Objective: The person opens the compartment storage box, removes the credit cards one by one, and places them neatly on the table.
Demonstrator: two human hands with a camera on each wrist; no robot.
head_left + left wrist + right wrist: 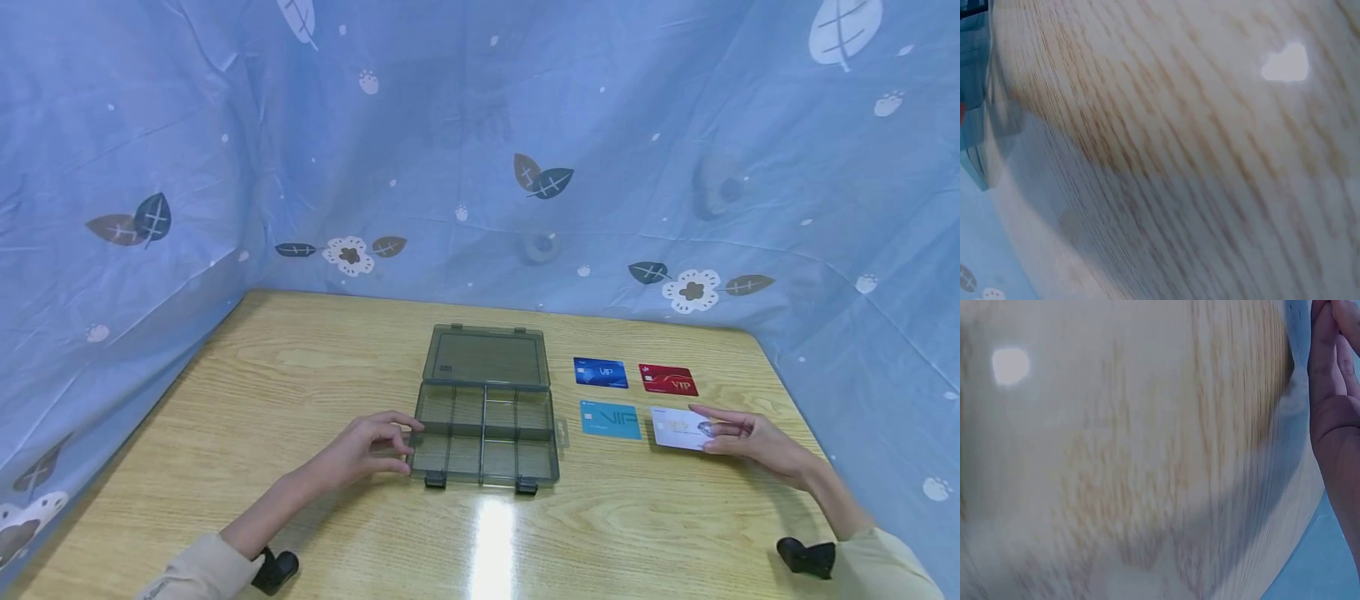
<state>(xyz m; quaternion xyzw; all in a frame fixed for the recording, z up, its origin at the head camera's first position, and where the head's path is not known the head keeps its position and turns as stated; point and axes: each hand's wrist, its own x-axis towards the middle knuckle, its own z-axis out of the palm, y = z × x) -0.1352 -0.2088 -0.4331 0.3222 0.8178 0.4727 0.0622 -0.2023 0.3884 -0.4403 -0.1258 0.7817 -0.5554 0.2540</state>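
Observation:
A translucent grey plastic compartment box (482, 433) lies on the table with its lid (491, 357) folded back. My left hand (367, 446) rests fingertips and thumb against the box's left wall, fingers loosely bent. In the left wrist view, part of the box (972, 69) shows at the left edge. My right hand (757, 442) holds a white VIP card (672, 427) by its right end, index finger at the upper edge and thumb at the lower. Beside it lies a teal VIP card (610, 419). In the right wrist view the hand (1338, 419) appears at the right edge, the card hidden.
Behind the white and teal cards lie a blue VIP card (601, 372) and a red VIP card (668, 380). The wooden table (300, 358) is bordered by a blue patterned cloth (450, 167) at the back and sides. Two dark latches sit on the box's front edge.

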